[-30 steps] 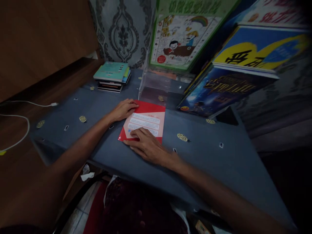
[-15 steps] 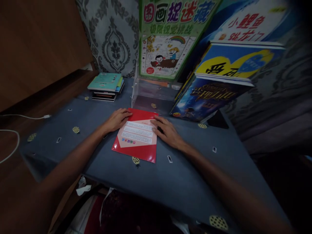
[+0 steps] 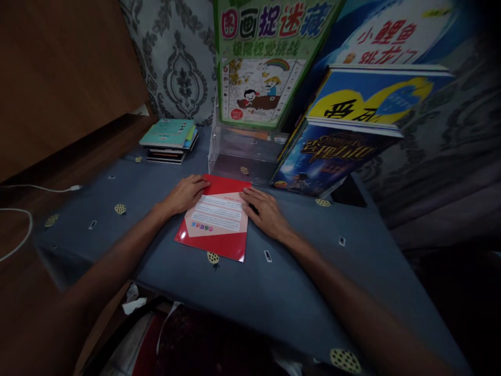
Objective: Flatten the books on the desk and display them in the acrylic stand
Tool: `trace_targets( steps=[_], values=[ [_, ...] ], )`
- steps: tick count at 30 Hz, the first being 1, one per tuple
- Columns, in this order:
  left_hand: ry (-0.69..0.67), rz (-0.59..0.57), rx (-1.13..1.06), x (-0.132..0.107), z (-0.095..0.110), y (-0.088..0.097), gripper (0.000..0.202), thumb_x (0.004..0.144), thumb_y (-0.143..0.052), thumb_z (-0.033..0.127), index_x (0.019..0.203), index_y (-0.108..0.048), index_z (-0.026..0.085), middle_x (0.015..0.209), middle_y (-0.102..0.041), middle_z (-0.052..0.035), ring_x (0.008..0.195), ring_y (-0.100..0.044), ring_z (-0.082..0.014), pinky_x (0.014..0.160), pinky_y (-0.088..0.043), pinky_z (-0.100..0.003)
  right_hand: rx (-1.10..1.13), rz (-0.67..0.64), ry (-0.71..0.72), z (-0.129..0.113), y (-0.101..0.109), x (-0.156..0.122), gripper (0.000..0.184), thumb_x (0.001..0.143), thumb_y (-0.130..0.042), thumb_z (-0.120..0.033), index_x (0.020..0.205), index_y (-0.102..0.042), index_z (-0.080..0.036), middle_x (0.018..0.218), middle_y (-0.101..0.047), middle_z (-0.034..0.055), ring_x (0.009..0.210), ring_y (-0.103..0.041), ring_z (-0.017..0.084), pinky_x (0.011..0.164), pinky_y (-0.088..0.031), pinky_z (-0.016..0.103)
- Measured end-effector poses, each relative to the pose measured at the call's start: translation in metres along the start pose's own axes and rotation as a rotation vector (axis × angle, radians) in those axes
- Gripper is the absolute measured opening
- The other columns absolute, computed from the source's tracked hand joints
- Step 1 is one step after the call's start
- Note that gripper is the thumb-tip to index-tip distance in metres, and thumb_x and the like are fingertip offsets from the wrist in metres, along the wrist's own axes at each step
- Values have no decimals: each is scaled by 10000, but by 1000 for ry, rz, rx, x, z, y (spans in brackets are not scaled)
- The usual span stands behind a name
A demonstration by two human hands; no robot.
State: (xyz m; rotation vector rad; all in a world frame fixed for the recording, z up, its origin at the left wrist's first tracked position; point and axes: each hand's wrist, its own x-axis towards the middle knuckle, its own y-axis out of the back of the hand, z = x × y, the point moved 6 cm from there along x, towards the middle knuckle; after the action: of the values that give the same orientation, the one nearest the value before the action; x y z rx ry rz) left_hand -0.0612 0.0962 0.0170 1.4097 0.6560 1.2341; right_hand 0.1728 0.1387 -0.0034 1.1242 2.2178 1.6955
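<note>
A thin red book [image 3: 211,243] lies flat on the cloth-covered table, a pale panel of printed text facing up and its lettering upside down to me. At its far left corner rests my left hand [image 3: 185,195], fingers stretched with the tips on the cover. My right hand [image 3: 265,210] lies along the opposite edge, its fingers extended over the cover's right side. Both hands are open and touch the book without wrapping round it. Just beyond the book stands a clear acrylic rack [image 3: 227,151].
Several picture books stand in the rack, including a green one [image 3: 258,78], a blue and yellow one [image 3: 364,96] and a dark blue one [image 3: 332,156]. Farther left is a small book stack [image 3: 168,134]. A white cable [image 3: 43,188] runs at the left. Patterned curtain [image 3: 183,68] hangs behind.
</note>
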Motion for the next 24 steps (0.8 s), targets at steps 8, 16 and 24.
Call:
trace_targets(
  steps=[8, 16, 24],
  values=[
    [-153, -115, -10, 4, 61, 1, 385, 971, -453, 131, 1284, -672, 175, 1262, -683, -130, 1150, -633, -259, 972, -516, -440, 9, -4, -14, -2, -1, 0, 443, 1017, -461, -341, 1408, -616, -203, 1502, -569, 136, 1438, -481, 305, 1155, -385, 583],
    [-355, -191, -155, -39, 145, 16, 306, 1005, -503, 190, 1233, -701, 236, 1292, -684, -93, 1207, -624, -249, 1046, -499, -442, -3, -27, -41, -4, 0, 0, 440, 1013, -488, -320, 1409, -614, -177, 1504, -567, 144, 1436, -482, 294, 1182, -363, 536],
    [-401, -174, -86, -59, 155, 15, 367, 1021, -549, 400, 1320, -612, 196, 1370, -649, -124, 1255, -603, -278, 1080, -486, -489, -7, -1, -10, -4, 1, -1, 446, 1016, -458, -317, 1399, -622, -156, 1491, -578, 147, 1432, -487, 307, 1170, -383, 549]
  ],
)
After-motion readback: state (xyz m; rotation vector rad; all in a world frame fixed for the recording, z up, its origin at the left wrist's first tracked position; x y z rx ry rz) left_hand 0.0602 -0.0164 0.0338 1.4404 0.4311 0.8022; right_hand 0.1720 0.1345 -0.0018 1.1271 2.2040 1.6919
